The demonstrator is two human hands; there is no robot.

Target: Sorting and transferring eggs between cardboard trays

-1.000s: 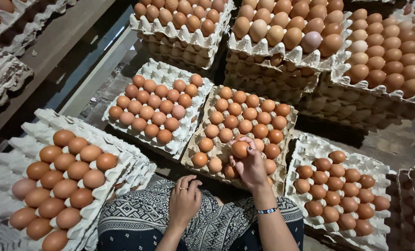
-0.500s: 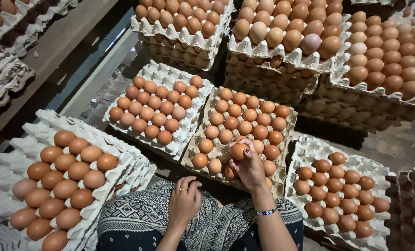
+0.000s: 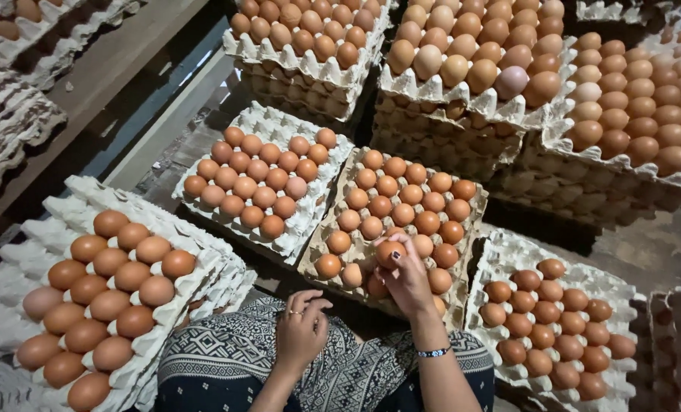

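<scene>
My right hand (image 3: 408, 276) is closed around a brown egg (image 3: 390, 252), holding it just above the near rows of the middle cardboard egg tray (image 3: 463, 229), which is mostly filled with brown eggs. My left hand (image 3: 301, 329) rests on my lap over a patterned cloth (image 3: 356, 374), fingers loosely curled and holding nothing; it wears a ring. A beaded bracelet sits on my right wrist.
A white tray of eggs (image 3: 310, 221) lies left of the middle one, another tray stack (image 3: 203, 267) at near left, and a partly filled tray (image 3: 501, 259) at right. Taller stacks of full trays (image 3: 463, 99) stand behind. A wooden beam (image 3: 104, 84) runs at upper left.
My right hand has shifted slightly with the egg over the near rows of the middle tray. My left hand stays on my lap.
</scene>
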